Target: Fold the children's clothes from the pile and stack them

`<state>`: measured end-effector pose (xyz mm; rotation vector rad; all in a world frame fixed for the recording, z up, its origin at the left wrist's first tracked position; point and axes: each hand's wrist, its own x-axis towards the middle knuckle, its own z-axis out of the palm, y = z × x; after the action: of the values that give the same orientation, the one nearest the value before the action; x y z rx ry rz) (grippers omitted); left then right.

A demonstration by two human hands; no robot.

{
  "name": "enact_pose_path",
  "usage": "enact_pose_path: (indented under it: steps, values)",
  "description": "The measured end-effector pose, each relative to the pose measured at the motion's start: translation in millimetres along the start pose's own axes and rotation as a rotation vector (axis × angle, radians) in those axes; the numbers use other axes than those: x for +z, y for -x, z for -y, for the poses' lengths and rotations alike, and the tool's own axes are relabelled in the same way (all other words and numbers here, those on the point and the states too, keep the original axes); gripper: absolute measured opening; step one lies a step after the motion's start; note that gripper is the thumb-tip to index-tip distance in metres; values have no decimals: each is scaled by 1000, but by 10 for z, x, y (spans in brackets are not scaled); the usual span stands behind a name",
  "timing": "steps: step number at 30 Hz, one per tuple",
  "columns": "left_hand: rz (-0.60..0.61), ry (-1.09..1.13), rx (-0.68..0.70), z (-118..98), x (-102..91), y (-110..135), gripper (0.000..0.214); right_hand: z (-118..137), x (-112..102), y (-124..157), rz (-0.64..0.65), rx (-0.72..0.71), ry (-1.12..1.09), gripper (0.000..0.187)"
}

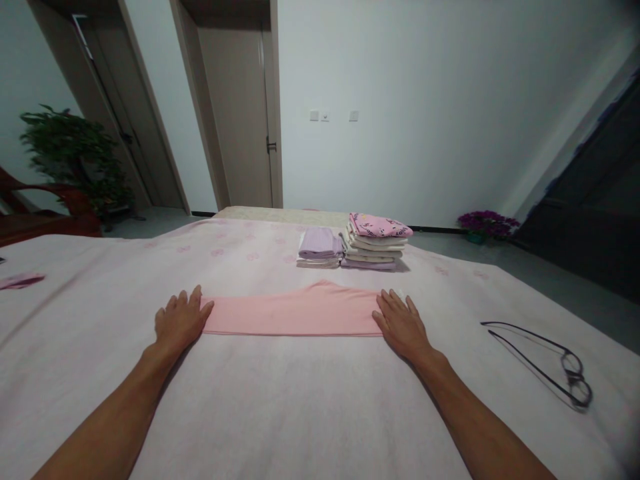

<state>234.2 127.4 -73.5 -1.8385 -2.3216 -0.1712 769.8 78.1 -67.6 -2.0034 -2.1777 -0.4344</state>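
A pair of pink pants (290,315), by its shape, lies flat on the bed, folded lengthwise into a long strip with a small peak along its far edge. At its left end rests my left hand (179,322), palm down, its thumb on the cloth and its fingers apart. My right hand (401,325) lies over the right end, fingers stretched out and spread on the fabric. Both hands press from above, and neither grips the cloth. Part of each end is hidden under the fingers.
Beyond the pants stand a short stack of lilac and white folded clothes (320,244) and a taller stack topped by a pink printed piece (380,225). Black-framed glasses (570,375) lie at the right on the pale bedsheet (280,413). A pink cloth (21,281) sits far left.
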Motion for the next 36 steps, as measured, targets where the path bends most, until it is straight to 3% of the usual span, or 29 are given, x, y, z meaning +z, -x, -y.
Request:
enact_pose_path:
  steps: [9, 20, 28, 32, 36]
  values:
    - [-51, -122, -40, -1, -176, 48, 62, -13, 27, -4, 11, 22, -27, 53]
    - [-75, -103, 2, -18, -197, 53, 59, -19, 47, -10, 9, 30, -14, 51]
    - [40, 182, -74, -53, -268, 90, 59, -2, 41, -12, -7, 36, -14, 50]
    - [-68, 346, -51, -91, -313, 75, 50, 11, 14, -12, -22, 27, 2, 47]
    - [-237, 584, 53, -380, -469, 161, 44, 27, 9, -15, -74, -2, 9, 42]
